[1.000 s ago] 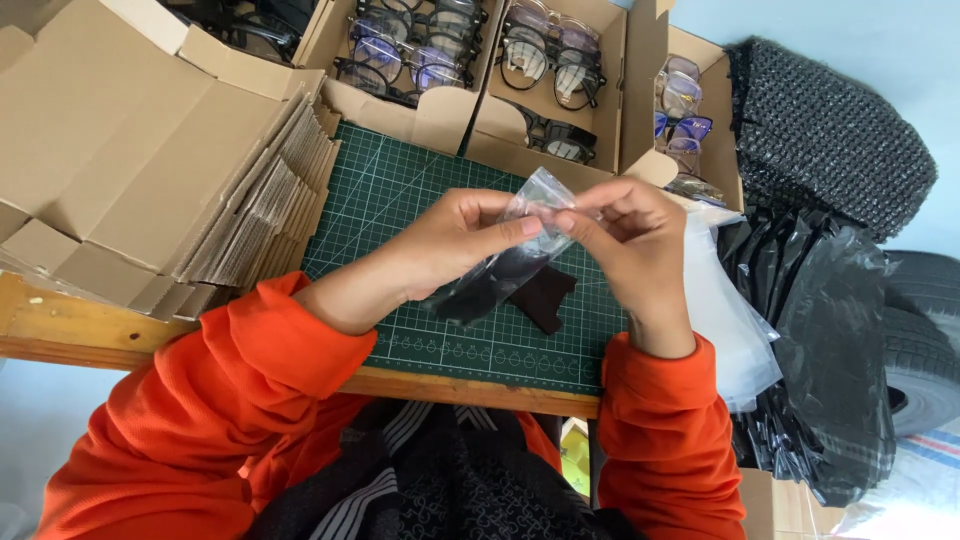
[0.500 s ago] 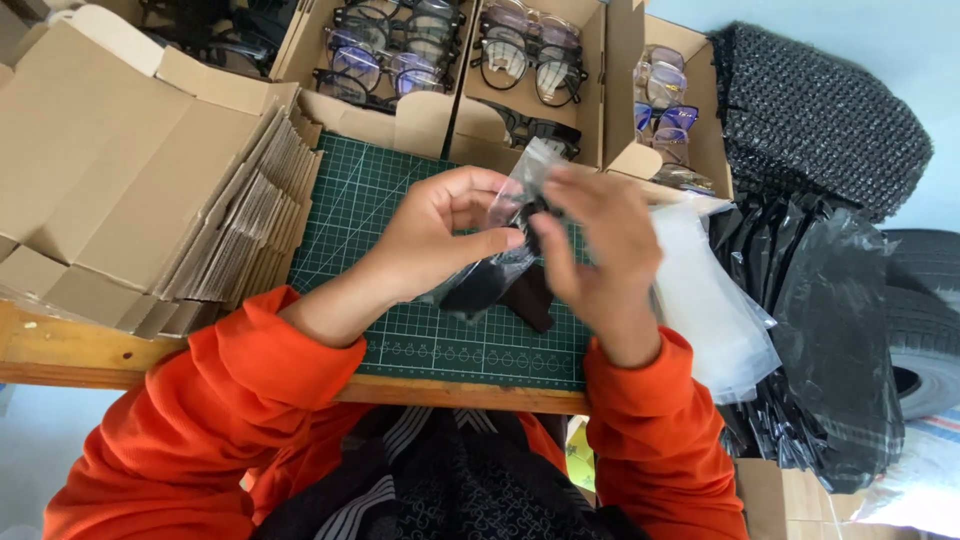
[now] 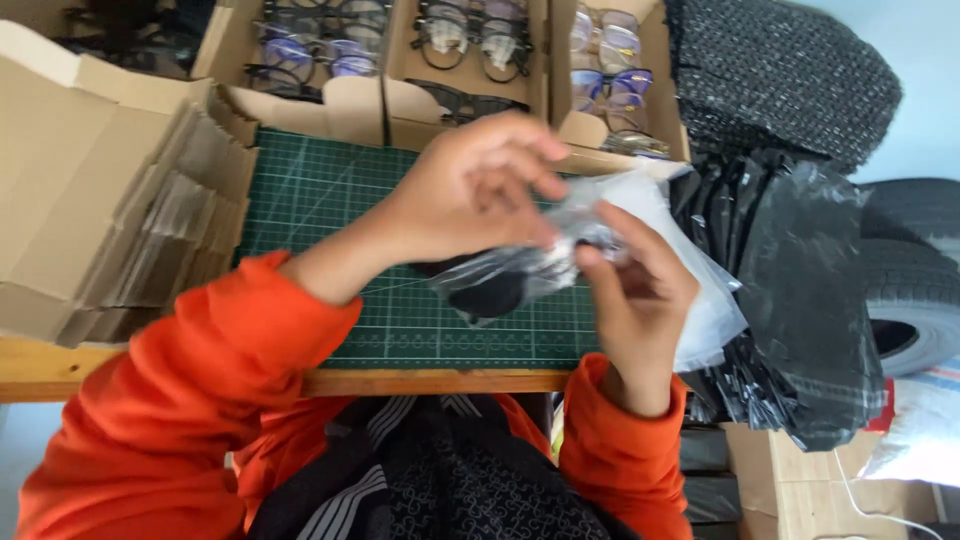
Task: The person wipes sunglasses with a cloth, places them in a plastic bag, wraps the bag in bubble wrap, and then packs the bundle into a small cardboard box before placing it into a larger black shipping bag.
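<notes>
My left hand (image 3: pixel 470 190) and my right hand (image 3: pixel 640 300) both grip a clear plastic bag (image 3: pixel 520 275) with a dark item inside, held above the green cutting mat (image 3: pixel 320 200). The left hand pinches the bag's upper part. The right hand holds its right end, with the fingers curled around it. The bag is blurred by motion. What the dark item is cannot be told.
Cardboard boxes of eyeglasses (image 3: pixel 480 40) line the back of the mat. A stack of flat cardboard boxes (image 3: pixel 110 200) sits at the left. Clear bags (image 3: pixel 710 310), black plastic bags (image 3: pixel 800 290) and a dark knitted pile (image 3: pixel 780 70) lie at the right.
The bag with the dark item has turned more level between my hands. My right hand has dropped from the bag's top to its right end.
</notes>
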